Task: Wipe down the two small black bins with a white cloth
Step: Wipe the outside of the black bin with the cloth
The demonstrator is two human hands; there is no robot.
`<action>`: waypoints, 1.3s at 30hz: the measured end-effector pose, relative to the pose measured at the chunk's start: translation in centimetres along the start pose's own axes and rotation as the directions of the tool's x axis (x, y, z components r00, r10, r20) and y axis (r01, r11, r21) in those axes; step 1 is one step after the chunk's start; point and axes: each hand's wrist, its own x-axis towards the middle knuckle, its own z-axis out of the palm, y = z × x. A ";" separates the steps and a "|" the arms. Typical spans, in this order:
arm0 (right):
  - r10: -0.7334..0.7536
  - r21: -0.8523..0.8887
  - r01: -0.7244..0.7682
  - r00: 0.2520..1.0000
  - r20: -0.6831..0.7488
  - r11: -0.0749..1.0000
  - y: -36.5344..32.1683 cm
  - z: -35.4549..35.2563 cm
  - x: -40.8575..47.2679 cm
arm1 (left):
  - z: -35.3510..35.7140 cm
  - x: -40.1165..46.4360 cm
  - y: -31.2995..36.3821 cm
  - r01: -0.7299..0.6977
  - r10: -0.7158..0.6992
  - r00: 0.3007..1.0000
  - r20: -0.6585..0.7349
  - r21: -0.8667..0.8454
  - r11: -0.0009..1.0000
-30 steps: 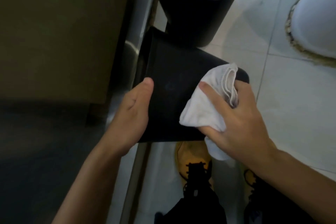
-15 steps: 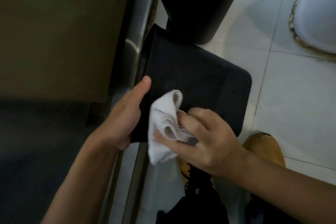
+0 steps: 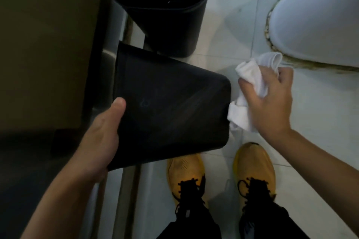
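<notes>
A small black bin (image 3: 171,103) is held on its side above the floor, its flat side facing up with faint wipe streaks. My left hand (image 3: 101,137) grips its left edge, thumb on top. My right hand (image 3: 272,99) holds a crumpled white cloth (image 3: 250,87) just off the bin's right end; the cloth's lower fold lies close to that end, and whether they touch I cannot tell. A second black bin (image 3: 165,9) stands upright on the floor behind the first, its open top facing me.
A brown partition or door (image 3: 48,44) with a metal strip (image 3: 104,64) runs along the left. The white base of a toilet (image 3: 318,19) sits at the upper right on pale floor tiles (image 3: 310,141). My two yellow shoes (image 3: 254,170) stand below the bin.
My right hand has swept the cloth from the bin's left part across its side and off the right end. The bin has tilted slightly in my left hand.
</notes>
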 end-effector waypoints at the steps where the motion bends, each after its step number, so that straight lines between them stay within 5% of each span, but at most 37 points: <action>1: -0.039 0.025 0.039 0.999 -0.002 0.999 -1.0 -0.5 -0.6 | -0.1 0.1 0.0 -0.046 0.046 0.999 0.003 0.025 0.999; 5: -0.330 0.209 0.303 0.937 0.112 0.930 -6.9 0.0 -5.2 | -0.1 0.6 -0.5 -0.231 0.229 0.973 0.032 0.081 0.970; 9: -0.562 0.146 0.548 0.822 0.090 0.824 -8.4 2.7 -6.8 | -0.3 1.1 -1.1 -0.263 0.267 0.963 -0.029 0.097 0.960; 15: -0.440 0.080 0.434 0.892 0.101 0.897 -4.9 3.4 -3.3 | -0.6 1.3 -0.6 -0.259 0.260 0.966 0.009 0.116 0.959; 21: 0.003 -0.088 0.000 0.999 0.040 0.996 1.2 1.3 3.7 | -0.6 0.7 -0.5 -0.207 0.212 0.977 -0.015 0.143 0.968; 26: -0.087 0.139 0.087 0.996 -0.005 0.986 -4.9 -0.9 -0.1 | -0.3 0.6 -0.5 -0.208 0.214 0.976 -0.030 0.137 0.968; 29: -0.330 0.241 0.297 0.938 0.107 0.924 -9.4 1.0 -4.2 | -0.4 1.0 -0.8 -0.232 0.245 0.968 -0.061 0.173 0.957; 35: -0.563 0.077 0.563 0.826 -0.020 0.823 -10.4 4.6 -4.8 | -0.7 1.6 -1.5 -0.317 0.359 0.929 -0.092 0.305 0.898; 39: -0.414 -0.043 0.414 0.910 0.017 0.909 -8.8 4.9 -2.1 | -0.8 1.6 -0.9 -0.314 0.340 0.939 -0.046 0.282 0.906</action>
